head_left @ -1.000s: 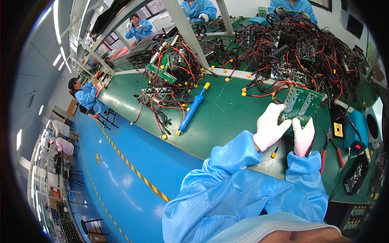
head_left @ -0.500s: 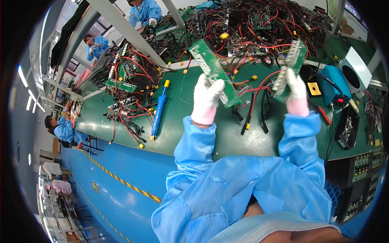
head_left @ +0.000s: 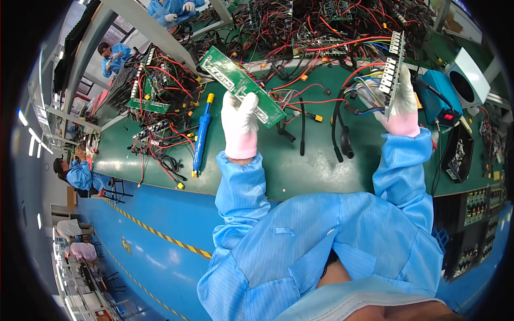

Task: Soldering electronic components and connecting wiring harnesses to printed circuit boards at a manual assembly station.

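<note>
A green bench bears wired boards, a blue tool — and a black tray.

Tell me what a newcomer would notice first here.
The heap of tangled red and black wires along the back of the green bench stands out first. In front, the gloved left hand holds up a green circuit board, the right hand a second board turned nearly edge-on.

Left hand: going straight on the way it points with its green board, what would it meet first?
Likely the tangled wire heap beyond the green board that the left hand holds, though depth is unclear.
</note>
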A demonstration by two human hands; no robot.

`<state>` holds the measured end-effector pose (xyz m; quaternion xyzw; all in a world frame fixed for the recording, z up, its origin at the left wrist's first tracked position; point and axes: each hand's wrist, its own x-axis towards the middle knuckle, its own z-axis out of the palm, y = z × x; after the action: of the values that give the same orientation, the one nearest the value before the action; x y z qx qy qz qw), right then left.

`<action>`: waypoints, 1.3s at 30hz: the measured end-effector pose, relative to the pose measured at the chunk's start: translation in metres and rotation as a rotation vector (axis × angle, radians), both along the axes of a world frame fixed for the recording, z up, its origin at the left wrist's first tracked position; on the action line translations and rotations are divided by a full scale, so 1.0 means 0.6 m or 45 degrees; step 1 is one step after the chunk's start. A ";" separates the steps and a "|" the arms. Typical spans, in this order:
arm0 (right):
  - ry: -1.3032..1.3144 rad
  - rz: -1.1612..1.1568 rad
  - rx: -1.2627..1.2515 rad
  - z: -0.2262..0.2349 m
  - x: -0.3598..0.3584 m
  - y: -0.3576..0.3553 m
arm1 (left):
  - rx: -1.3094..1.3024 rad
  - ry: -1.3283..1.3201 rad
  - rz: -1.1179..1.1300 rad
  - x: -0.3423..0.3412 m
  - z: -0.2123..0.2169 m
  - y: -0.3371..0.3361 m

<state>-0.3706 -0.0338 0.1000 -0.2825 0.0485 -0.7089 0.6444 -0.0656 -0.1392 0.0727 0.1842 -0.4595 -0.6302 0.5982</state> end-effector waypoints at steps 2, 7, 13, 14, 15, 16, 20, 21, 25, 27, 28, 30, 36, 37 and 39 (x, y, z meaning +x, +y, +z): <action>0.027 0.021 -0.024 0.001 -0.003 0.003 | 0.013 0.005 -0.007 0.002 0.006 0.000; -0.113 -0.014 -0.060 -0.018 -0.009 -0.006 | 0.082 0.134 -0.084 0.010 0.016 0.014; -0.119 -0.062 -0.117 -0.025 -0.002 -0.011 | 0.156 0.162 -0.064 0.024 0.018 0.024; -0.210 -0.007 -0.104 -0.026 -0.004 -0.012 | 0.133 0.142 -0.049 0.024 0.017 0.023; -0.300 0.048 -0.091 -0.027 -0.007 -0.013 | 0.111 0.121 -0.035 0.023 0.016 0.021; -0.391 0.103 -0.077 -0.028 -0.009 -0.015 | 0.088 0.101 -0.020 0.022 0.016 0.020; -0.435 0.236 -0.121 -0.062 0.007 -0.035 | 0.046 0.004 0.044 0.002 0.016 0.018; -0.448 0.279 -0.135 -0.068 0.010 -0.036 | 0.033 -0.028 0.065 -0.006 0.015 0.018; -0.208 0.511 0.070 -0.057 0.055 -0.014 | -0.090 -0.299 0.241 -0.028 -0.008 0.012; -0.133 0.578 0.140 -0.061 0.056 -0.011 | -0.128 -0.395 0.286 -0.031 -0.012 0.012; -0.130 0.510 0.121 -0.067 0.049 -0.010 | -0.146 -0.413 0.290 -0.032 -0.009 0.014; -0.120 0.375 0.087 -0.078 0.034 -0.012 | -0.181 -0.447 0.299 -0.031 -0.003 0.017; -0.169 -0.138 0.254 -0.071 0.002 -0.013 | 0.065 -0.010 0.041 0.014 -0.005 0.000; -0.170 -0.140 0.253 -0.072 0.000 -0.014 | 0.064 -0.010 0.039 0.019 -0.008 0.001; -0.162 -0.086 0.160 -0.082 -0.005 -0.017 | 0.107 0.046 -0.001 0.028 -0.014 0.004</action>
<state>-0.3739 -0.0438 0.0510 -0.1941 0.0613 -0.7423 0.6384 -0.0490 -0.1370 0.0645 0.1975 -0.4219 -0.6522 0.5980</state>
